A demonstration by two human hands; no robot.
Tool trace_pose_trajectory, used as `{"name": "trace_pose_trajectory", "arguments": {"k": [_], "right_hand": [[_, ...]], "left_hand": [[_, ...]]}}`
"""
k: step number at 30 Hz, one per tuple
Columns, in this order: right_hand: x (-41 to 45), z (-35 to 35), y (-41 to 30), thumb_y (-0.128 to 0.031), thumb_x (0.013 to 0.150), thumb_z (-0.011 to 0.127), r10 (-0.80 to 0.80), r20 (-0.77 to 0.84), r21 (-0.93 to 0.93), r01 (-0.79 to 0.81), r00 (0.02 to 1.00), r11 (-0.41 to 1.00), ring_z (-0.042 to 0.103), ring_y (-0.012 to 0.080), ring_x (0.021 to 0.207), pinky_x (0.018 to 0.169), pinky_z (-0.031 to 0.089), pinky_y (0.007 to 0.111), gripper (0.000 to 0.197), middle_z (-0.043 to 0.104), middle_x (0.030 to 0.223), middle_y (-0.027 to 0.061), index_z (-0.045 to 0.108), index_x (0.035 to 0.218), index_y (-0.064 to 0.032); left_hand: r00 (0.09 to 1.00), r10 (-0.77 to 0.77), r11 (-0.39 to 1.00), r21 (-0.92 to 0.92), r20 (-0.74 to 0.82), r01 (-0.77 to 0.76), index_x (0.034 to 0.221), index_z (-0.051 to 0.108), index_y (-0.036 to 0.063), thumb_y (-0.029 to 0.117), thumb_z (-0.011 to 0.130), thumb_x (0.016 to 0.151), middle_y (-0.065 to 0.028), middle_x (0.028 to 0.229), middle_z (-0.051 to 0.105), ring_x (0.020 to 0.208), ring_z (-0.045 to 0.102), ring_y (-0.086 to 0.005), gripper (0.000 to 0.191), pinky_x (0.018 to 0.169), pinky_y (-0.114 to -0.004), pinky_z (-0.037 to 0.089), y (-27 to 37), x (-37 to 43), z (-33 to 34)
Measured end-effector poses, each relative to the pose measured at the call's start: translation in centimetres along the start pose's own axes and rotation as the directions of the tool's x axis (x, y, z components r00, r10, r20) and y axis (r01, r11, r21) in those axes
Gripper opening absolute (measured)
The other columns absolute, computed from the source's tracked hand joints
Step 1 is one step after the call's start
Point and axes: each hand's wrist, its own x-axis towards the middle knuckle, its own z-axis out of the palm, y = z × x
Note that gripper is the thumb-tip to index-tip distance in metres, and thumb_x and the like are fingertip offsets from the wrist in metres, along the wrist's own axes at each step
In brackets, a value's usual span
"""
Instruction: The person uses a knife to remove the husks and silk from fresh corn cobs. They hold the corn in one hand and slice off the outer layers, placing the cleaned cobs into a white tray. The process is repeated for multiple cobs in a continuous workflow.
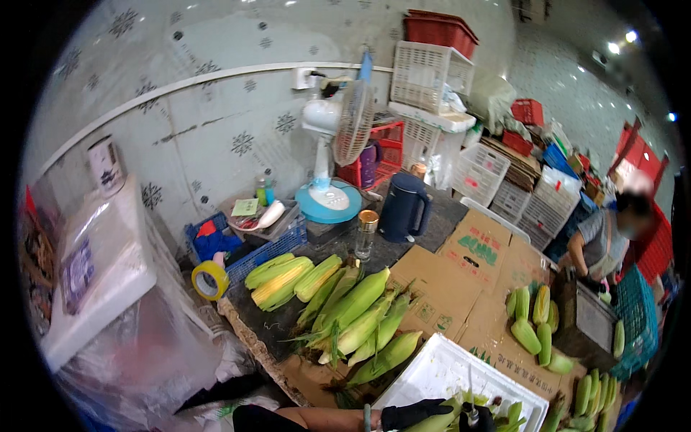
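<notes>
At the bottom edge, my left hand [414,414] in a black glove grips an ear of corn in green husk [436,419]. My right hand [479,420], also black-gloved, is closed around a slim metal tool [471,386], likely a knife, pointing upward beside the corn. Both hands are over a white foam box [426,372] with husk trimmings [507,413] inside. Left of the box lies a pile of unhusked corn [351,318]. Past it are several partly husked ears [283,281]. The lower part of my right hand is cut off by the frame.
Flattened cardboard [432,283] covers much of the table. Behind stand a dark kettle [400,208], a glass jar [366,237] and a fan [329,189]. Yellow tape [210,280] sits at the left edge. Trimmed corn [532,324] lies rightward, near another person [599,243] and a metal container [586,318].
</notes>
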Motion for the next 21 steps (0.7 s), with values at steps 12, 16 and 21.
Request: {"name": "trace_pose_trajectory", "arguments": {"k": [12, 16, 21], "right_hand": [[-0.3, -1.3, -2.6, -0.005, 0.072, 0.067, -0.261, 0.077, -0.158, 0.27, 0.962, 0.95, 0.057, 0.026, 0.069, 0.065, 0.045, 0.033, 0.019, 0.057, 0.074, 0.0121, 0.062, 0.09, -0.0021], [-2.1, -1.3, -1.0, -0.005, 0.074, 0.065, -0.108, 0.077, 0.122, 0.098, 0.991, 0.988, 0.053, 0.0227, 0.065, 0.062, 0.043, 0.032, 0.012, 0.056, 0.074, 0.0107, 0.055, 0.078, -0.0004], [-7.8, -5.8, 3.7, -0.008, 0.079, 0.059, 0.125, -0.198, -0.055, -0.138, 0.972, 0.989, 0.055, 0.0194, 0.072, 0.068, 0.046, 0.032, 0.015, 0.059, 0.082, 0.0081, 0.057, 0.092, -0.0016]], "left_hand": [[0.944, 0.33, 0.905, 0.293, -0.026, -0.309, 0.112, 0.054, 0.0028, 0.026, 0.049, 0.09, -0.0021, 0.104, 0.058, 0.093, 0.05, -0.0093, 0.033, 0.084, -0.026, 0.042, 4.3, -1.4, 4.6], [0.827, 0.484, 0.873, 0.22, -0.286, -0.435, 0.107, 0.056, 0.0021, 0.023, 0.05, 0.09, -0.0013, 0.1, 0.058, 0.092, 0.051, -0.0092, 0.028, 0.082, -0.026, 0.043, 2.9, -1.7, 4.2], [0.843, 0.363, 0.87, -0.179, -0.397, -0.459, 0.091, 0.056, 0.0052, 0.039, 0.043, 0.091, -0.0046, 0.076, 0.059, 0.064, 0.057, -0.0144, 0.036, 0.06, -0.027, 0.049, 10.6, -5.3, 1.8]]}}
